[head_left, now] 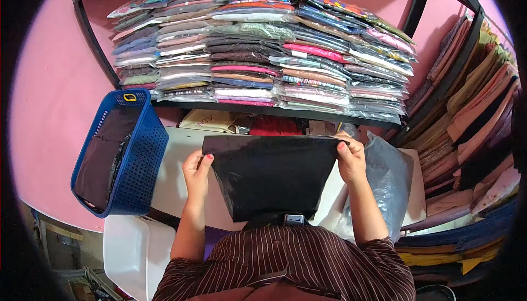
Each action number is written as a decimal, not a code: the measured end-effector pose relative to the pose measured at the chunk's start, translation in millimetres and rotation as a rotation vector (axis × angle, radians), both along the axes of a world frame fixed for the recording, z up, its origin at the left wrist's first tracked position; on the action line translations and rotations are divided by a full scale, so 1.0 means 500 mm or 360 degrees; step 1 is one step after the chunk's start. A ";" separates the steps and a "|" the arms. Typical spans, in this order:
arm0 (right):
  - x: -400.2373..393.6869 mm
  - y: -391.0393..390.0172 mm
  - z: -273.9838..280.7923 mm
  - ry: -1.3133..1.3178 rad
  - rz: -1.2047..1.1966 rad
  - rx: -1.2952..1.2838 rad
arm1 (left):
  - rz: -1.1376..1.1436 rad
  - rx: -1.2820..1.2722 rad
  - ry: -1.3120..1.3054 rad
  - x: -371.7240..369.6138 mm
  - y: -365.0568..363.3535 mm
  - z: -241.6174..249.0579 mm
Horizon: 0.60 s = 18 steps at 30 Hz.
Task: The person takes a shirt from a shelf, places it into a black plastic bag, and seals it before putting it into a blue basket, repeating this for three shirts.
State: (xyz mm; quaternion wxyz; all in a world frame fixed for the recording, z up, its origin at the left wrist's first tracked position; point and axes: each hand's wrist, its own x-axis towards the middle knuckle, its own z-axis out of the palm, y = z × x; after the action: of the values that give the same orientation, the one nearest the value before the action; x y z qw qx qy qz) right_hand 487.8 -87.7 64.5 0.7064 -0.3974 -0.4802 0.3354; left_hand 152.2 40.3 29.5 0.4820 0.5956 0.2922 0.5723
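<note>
Pink walls (pixel 49 131) surround a white counter (pixel 174 172), with a black-edged shelf (pixel 247 109) above its far side. Folded garments in clear plastic bags (pixel 247 48) fill that shelf in several tall stacks, mostly dark or muted, with bright pink, red and blue layers among them. Beneath it sit a cream bag (pixel 203 120) with dark lettering and some red fabric (pixel 274 126). More garments hang along the right side (pixel 472 120).

Over the counter, in front of a person in a dark pinstriped shirt (pixel 280 251), a flat black folded cloth (pixel 269 177) is held up by its two upper corners. The left hand (pixel 196 170) pinches one corner, thumb on the near face; the right hand (pixel 351 161) grips the other corner in the same way.

Just beside the right forearm, a grey bundle in clear plastic (pixel 387 177) lies on the counter. To the left stands a blue perforated basket (pixel 144 155) holding dark folded fabric (pixel 99 164), and below it is a white plastic tub (pixel 123 251).
</note>
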 end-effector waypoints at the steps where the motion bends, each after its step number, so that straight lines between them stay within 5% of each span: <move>1: 0.003 0.009 -0.002 0.0039 -0.0048 0.0037 | 0.0031 -0.0118 -0.0052 0.010 0.005 0.007; 6: 0.032 0.102 -0.011 0.0166 -0.0057 -0.0097 | -0.0175 -0.0394 -0.0227 0.059 0.079 0.049; 12: 0.028 0.080 -0.007 0.0224 -0.0067 0.0076 | -0.0336 -0.0043 -0.0124 0.018 0.065 0.085; 14: 0.029 0.040 -0.049 -0.0251 0.0095 -0.0109 | -0.0488 -0.0216 0.0224 -0.031 0.048 0.024; 18: 0.013 -0.027 -0.311 -0.0194 0.0772 -0.1090 | -0.1128 -0.0701 0.0759 -0.091 -0.011 -0.217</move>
State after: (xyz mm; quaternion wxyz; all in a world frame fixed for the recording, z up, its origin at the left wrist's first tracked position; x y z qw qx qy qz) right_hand 494.2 -101.0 -91.2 0.4045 -0.5036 -0.4615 0.6081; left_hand 106.6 34.9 -79.1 0.6817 0.6570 0.2879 0.1444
